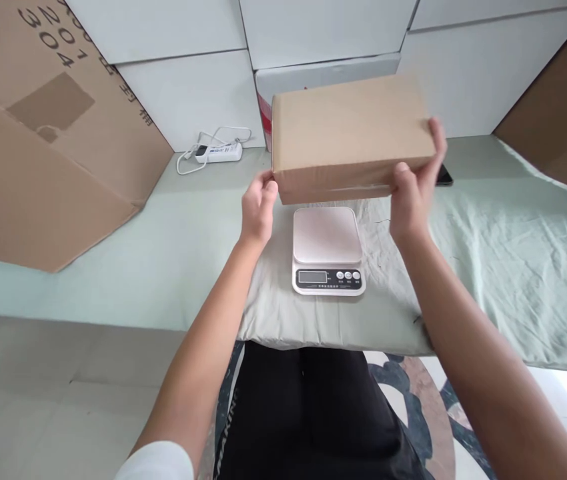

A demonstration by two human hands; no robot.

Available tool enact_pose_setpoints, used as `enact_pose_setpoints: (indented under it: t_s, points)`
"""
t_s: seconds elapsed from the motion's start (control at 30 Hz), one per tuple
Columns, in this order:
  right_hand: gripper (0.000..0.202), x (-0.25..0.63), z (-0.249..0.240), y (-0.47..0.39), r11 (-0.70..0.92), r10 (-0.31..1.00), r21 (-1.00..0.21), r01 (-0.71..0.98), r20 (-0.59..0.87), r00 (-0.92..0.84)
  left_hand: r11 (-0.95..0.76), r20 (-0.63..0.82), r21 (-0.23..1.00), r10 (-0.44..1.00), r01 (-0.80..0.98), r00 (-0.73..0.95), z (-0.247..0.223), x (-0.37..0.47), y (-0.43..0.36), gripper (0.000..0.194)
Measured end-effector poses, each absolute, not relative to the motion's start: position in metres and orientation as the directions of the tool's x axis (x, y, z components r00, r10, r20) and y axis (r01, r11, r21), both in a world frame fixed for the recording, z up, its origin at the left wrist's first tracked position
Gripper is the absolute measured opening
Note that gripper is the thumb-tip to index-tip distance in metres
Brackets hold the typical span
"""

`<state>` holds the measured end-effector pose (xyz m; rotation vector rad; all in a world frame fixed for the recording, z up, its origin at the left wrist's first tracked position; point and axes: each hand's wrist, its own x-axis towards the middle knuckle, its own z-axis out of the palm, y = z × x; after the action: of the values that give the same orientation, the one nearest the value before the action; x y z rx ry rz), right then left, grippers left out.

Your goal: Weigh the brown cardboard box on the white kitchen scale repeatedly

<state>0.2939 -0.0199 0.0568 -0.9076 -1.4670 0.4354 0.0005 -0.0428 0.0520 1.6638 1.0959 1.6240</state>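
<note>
A closed brown cardboard box (pixel 348 130) is held up between my two hands, above and behind a white digital scale (pixel 327 237). My left hand (pixel 259 205) grips the box's lower left corner with thumb and fingers. My right hand (pixel 416 180) holds its right end, the thumb on the front side and a finger over the right edge. The scale lies on the green cloth with its platform bare; its display looks blank. The underside of the box is hidden.
A large cardboard carton (pixel 53 173) leans at the left, another (pixel 558 107) stands at the far right. A white power strip with cable (pixel 219 153) lies back left. A dark phone-like object (pixel 444 176) shows behind my right hand. White boxes (pixel 188 93) line the back.
</note>
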Motion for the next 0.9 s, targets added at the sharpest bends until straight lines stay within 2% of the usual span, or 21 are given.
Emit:
enact_pose_setpoints:
  t_s: [0.17, 0.27, 0.47, 0.6, 0.9]
  points:
    - [0.106, 0.289, 0.012, 0.025, 0.497, 0.834, -0.818, 0.289, 0.542, 0.100, -0.414, 0.426, 0.902, 0.899, 0.121, -0.097, 0.011, 0.006, 0.008, 0.088]
    - [0.101, 0.294, -0.007, 0.033, 0.480, 0.854, -0.847, 0.228, 0.511, 0.101, -0.374, 0.382, 0.922, 0.920, 0.095, -0.084, 0.000, 0.006, 0.012, 0.090]
    - [0.107, 0.293, -0.008, 0.039, 0.437, 0.879, -0.880, 0.187, 0.462, 0.118, -0.295, 0.299, 0.954, 0.950, 0.049, -0.093, -0.002, 0.004, 0.011, 0.092]
    - [0.101, 0.291, -0.009, 0.042, 0.426, 0.884, -0.890, 0.164, 0.448, 0.134, -0.290, 0.293, 0.956, 0.952, 0.053, -0.082, -0.002, 0.004, 0.011, 0.093]
    - [0.110, 0.297, -0.012, 0.038, 0.461, 0.868, -0.854, 0.241, 0.491, 0.079, -0.296, 0.304, 0.951, 0.948, 0.095, -0.094, -0.004, -0.002, 0.006, 0.091]
